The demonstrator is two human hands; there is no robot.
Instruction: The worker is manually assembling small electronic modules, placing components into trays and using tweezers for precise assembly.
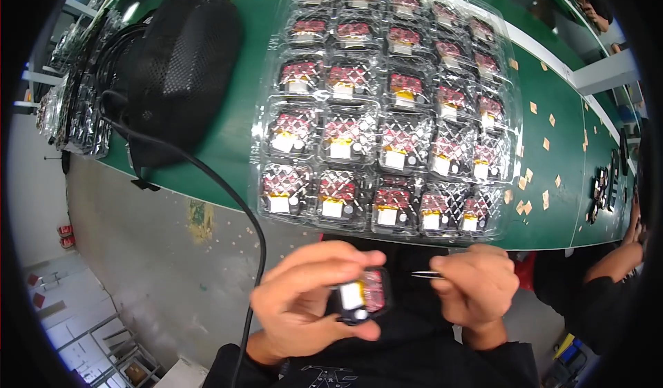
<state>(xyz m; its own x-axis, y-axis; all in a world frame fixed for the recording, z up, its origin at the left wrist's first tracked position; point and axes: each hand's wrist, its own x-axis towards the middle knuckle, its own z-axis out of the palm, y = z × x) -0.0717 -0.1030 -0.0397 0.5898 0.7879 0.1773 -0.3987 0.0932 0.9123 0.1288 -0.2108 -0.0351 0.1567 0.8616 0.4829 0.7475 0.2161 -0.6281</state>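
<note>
Black and red, the unit [364, 295] sits at the lower centre of the frame, pinched in our left hand [300, 298], fingers over its upper edge and thumb under its lower one. Our right hand [478, 286], farther right, pinches the tweezers [427, 275], whose long axis runs nearly level, tips toward the unit. From those tips the unit lies left and slightly lower, apart from them, its red half nearer and its white block [351, 295] farther; whether the prongs meet we cannot tell. Upper centre, we see the filled tray [262, 131]
</note>
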